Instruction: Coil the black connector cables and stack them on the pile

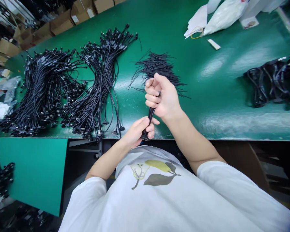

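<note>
Head view, from the left edge inward: a big heap of black cables (42, 87) lies on the green table (219, 96), and just to its right a second cable bundle (102, 74) fans out, its connector ends hanging over the table's near edge. Cardboard boxes (62, 22) stand behind the table at the far left.

Near the middle, the left hand (137, 132) is held at the table's near edge, its fingers wrapped shut around the lower end of a folded black cable (150, 116). That cable runs straight up from the left hand into the right hand (160, 96), which sits just above and slightly right of it, fist closed on the cable's upper end. So the cable is stretched short between the two fists, both clamped on it, held above the table's front edge before the person's white shirt (159, 196).

Behind the right hand lies a pile of thin black ties (157, 66), partly hidden by the knuckles. Farther right, white plastic bags (222, 14) rest at the table's far side, and a dark stack of coiled cables (273, 82) sits by the right edge, well apart from both hands.
</note>
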`<state>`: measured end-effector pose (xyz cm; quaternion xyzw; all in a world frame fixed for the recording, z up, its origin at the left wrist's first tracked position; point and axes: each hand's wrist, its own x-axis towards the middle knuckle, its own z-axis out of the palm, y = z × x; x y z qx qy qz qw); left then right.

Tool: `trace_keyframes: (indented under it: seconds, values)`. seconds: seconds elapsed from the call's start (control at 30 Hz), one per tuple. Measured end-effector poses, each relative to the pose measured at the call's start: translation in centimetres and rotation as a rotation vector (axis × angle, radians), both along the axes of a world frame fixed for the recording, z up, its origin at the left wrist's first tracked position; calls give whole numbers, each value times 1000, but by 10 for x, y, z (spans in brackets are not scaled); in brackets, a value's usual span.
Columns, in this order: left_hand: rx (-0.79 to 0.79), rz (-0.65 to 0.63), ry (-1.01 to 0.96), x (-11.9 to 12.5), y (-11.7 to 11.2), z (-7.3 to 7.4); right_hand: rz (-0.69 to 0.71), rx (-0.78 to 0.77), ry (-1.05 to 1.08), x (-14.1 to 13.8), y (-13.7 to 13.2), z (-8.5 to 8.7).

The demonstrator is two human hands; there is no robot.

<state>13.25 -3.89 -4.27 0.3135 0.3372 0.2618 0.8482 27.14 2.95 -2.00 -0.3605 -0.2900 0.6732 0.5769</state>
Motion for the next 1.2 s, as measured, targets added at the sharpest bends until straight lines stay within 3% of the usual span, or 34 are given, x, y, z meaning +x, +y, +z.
trace_keyframes:
  seconds: [0.13, 0.27, 0.4, 0.57, 0.7, 0.77, 0.87, 0.97, 1.07, 1.2]
  values:
    - [-138, 69, -41, -7, 0, 1, -117, 137, -168, -9, 7, -14]
    - [-273, 202, -172, -13, 7, -3, -103, 359, -568, -7, -6, -20]
    - [-214, 239, -175, -16, 17, -7, -157, 640, -1019, 6, -29, -18]
    - [-36, 32, 47, -28, 11, -10, 194, 1100, -1374, 23, -48, -30]
    - [51, -248, 229, -39, -1, -11, 378, 1263, -1681, 31, -64, -39]
    - [75, -302, 246, -40, -3, -10, 400, 1328, -1762, 33, -69, -40]
    - [113, -283, 231, -38, -2, -8, 392, 1347, -1780, 35, -71, -40]
    - [220, -353, 301, -38, 0, -9, 465, 1286, -1760, 38, -68, -41]
    - [307, -379, 363, -41, -1, -12, 590, 1106, -1597, 45, -65, -38]
    - [229, -213, 242, -43, -3, -12, 599, 792, -1208, 53, -58, -27]
